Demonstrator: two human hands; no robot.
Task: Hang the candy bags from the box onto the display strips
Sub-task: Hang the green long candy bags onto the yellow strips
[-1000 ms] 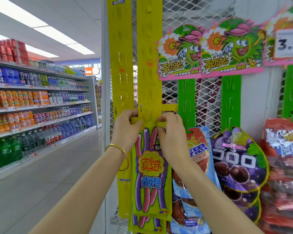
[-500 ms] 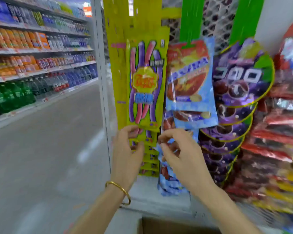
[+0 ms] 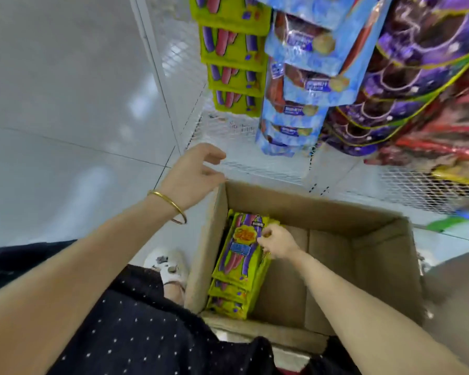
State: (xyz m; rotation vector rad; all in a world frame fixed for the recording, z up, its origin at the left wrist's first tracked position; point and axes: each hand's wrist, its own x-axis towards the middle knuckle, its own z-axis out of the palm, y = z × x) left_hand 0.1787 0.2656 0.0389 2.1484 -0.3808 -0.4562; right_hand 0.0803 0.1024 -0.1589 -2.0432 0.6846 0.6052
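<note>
An open cardboard box (image 3: 333,220) stands on the floor below the rack. A stack of yellow-green candy bags (image 3: 240,255) lies along its left inner wall. My right hand (image 3: 278,243) is down inside the box, fingers pinching the right edge of the top bag. My left hand (image 3: 192,175), with a gold bangle at the wrist, hovers above the box's far left corner, fingers loosely curled and holding nothing. More yellow-green bags (image 3: 232,47) hang in a column on the display at the top.
Blue candy bags (image 3: 301,77) and purple round bags (image 3: 406,77) hang right of the yellow-green column, with red packs (image 3: 444,147) farther right. A white wire mesh rack (image 3: 255,161) stands behind the box. Grey tiled floor (image 3: 65,104) spreads to the left. My foot (image 3: 168,266) is beside the box.
Both hands left the bag hung on the yellow strip. The view tipped down to the box. My right hand dropped into the box and took hold of the top bag.
</note>
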